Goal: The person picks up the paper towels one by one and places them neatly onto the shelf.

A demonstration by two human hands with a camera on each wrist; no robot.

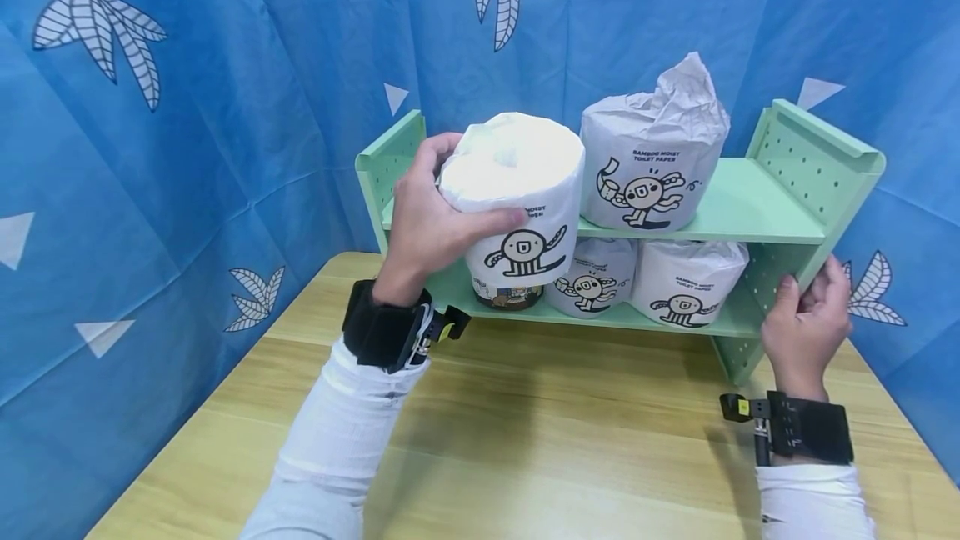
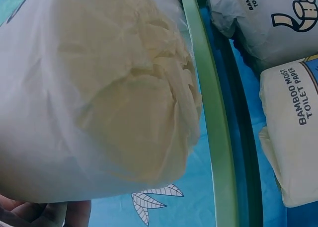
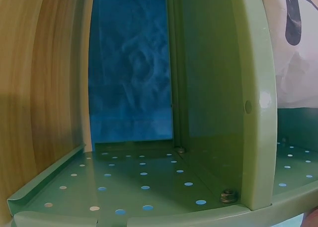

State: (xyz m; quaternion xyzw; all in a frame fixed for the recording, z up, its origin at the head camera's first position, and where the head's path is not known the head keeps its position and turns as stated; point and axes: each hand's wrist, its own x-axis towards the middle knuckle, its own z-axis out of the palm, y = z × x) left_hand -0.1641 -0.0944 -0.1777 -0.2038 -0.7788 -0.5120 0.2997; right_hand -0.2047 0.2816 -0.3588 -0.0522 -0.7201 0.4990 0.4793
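My left hand (image 1: 431, 219) grips a white paper-wrapped toilet roll (image 1: 525, 223) from its left side, thumb across the printed front. The roll (image 2: 99, 98) is held up in front of the left part of a green two-tier metal shelf (image 1: 772, 202); its creased end shows in the left wrist view. My right hand (image 1: 810, 332) holds the front edge of the shelf's right side panel, fingers curled round it. That perforated panel (image 3: 144, 187) fills the bottom of the right wrist view. Another wrapped roll (image 1: 652, 165) stands on the upper tier, right of the held one.
On the lower tier stand two wrapped rolls, one in the middle (image 1: 596, 273) and one at the right (image 1: 686, 282). Left of them, a roll with a colourful print (image 1: 506, 297) is mostly hidden behind the held roll. A wooden table (image 1: 600, 440) carries the shelf; a blue curtain (image 1: 225, 107) hangs behind.
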